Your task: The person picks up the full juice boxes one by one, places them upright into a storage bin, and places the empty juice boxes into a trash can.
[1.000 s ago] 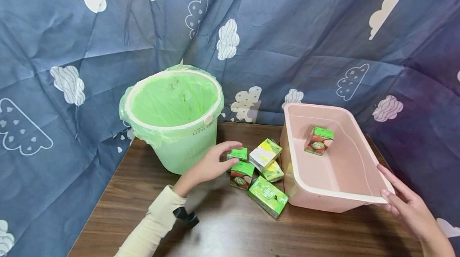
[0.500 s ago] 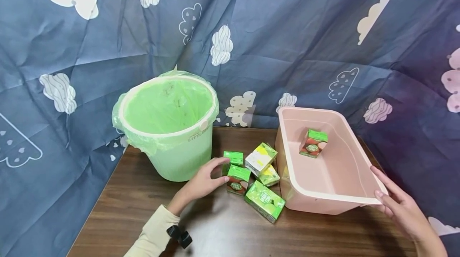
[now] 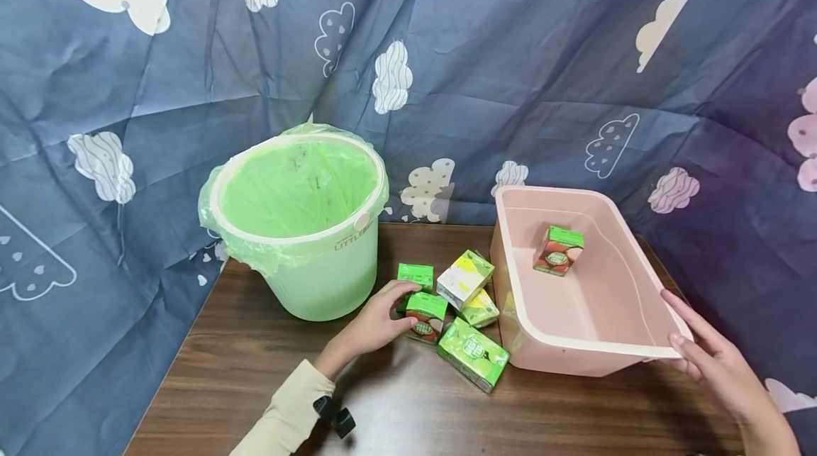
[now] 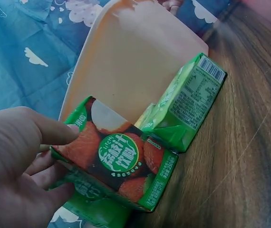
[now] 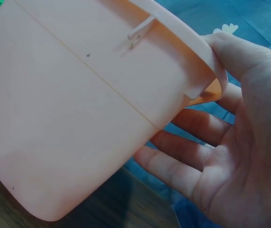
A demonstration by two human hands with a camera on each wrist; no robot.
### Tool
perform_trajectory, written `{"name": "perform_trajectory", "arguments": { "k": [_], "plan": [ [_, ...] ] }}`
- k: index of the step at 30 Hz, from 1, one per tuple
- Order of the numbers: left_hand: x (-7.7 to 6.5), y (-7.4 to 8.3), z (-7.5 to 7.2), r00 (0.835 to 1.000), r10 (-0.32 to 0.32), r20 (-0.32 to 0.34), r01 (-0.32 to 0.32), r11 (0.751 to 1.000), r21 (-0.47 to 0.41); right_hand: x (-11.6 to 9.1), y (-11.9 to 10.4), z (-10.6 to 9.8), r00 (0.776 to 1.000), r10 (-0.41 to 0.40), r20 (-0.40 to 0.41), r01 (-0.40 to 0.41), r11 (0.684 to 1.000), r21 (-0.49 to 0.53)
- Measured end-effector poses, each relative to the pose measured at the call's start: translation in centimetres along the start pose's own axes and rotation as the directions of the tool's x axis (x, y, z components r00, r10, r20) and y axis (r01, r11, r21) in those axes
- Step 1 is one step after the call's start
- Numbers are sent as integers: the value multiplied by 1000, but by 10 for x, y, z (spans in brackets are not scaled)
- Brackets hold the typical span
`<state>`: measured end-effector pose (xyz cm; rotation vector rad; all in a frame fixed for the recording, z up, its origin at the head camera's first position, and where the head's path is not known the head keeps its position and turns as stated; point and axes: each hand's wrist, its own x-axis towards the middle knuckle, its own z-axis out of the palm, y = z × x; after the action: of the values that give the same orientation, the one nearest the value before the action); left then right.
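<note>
My left hand (image 3: 378,321) is around a red-and-green lychee juice box (image 3: 425,314), thumb at its printed front and fingers at its far side. In the left wrist view the thumb touches the front of this juice box (image 4: 119,152). A second green-topped box (image 3: 415,274) stands right behind it. My right hand (image 3: 718,360) grips the near right corner of a pink plastic tub (image 3: 596,349), thumb on the rim and fingers along the outer wall (image 5: 92,95). Inside the tub stands another lychee juice box (image 3: 559,250).
Two yellow-and-white boxes, the upper one (image 3: 466,279) leaning on the lower (image 3: 480,308), lie against the tub's left wall. A green juice box (image 3: 474,353) lies in front of them. At left stands a bin (image 3: 325,279) with a green liner. A cloud-patterned cloth (image 3: 542,73) hangs behind.
My left hand has moved from above the boxes down around the front lychee juice box. My right hand keeps its grip on the tub. The head view has shifted slightly.
</note>
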<state>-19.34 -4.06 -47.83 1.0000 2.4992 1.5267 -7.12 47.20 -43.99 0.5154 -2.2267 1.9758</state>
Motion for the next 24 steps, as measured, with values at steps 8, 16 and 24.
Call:
{"name": "perform_trajectory", "arguments": {
  "k": [8,16,24],
  "plan": [
    [6,-13,10,998,-55,-6,53,992,-116,-1,3,-2,999,-31,26,29,997,64],
    [1,-14,4,998,-52,-43,42,978,-206,2,1,3,1000,-17,14,16,998,67],
    [-1,-7,-3,998,-38,-47,32,992,-120,-1,-2,3,1000,-19,1,18,995,101]
  ]
}}
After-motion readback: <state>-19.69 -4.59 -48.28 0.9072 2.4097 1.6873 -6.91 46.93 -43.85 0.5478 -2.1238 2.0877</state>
